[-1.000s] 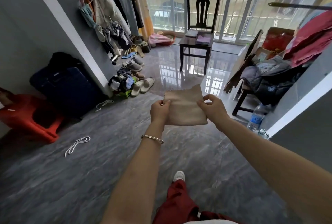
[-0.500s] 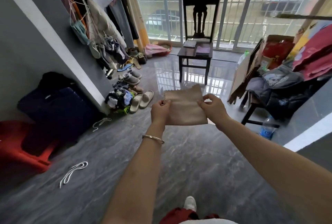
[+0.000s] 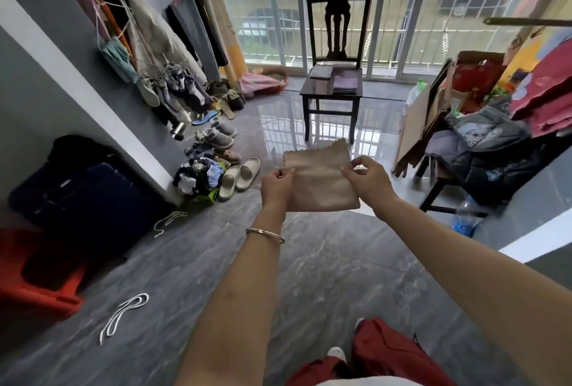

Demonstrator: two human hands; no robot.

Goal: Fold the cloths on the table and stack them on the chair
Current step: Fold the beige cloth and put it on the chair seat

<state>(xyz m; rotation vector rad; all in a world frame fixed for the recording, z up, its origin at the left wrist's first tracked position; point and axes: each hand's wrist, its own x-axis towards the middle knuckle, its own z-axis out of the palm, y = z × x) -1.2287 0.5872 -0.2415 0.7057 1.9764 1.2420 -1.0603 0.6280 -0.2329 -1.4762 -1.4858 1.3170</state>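
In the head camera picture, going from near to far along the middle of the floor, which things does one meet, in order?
Red trousers → bracelet → beige cloth, pinched by left hand and right hand → dark chair with folded cloths on its seat → barred window.

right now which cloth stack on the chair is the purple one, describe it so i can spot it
Find the dark wooden chair standing before the barred window. Two folded piles lie on its seat. The purple stack is the right-hand, nearer one, lilac on top, unlike the darker grey pile left of it.
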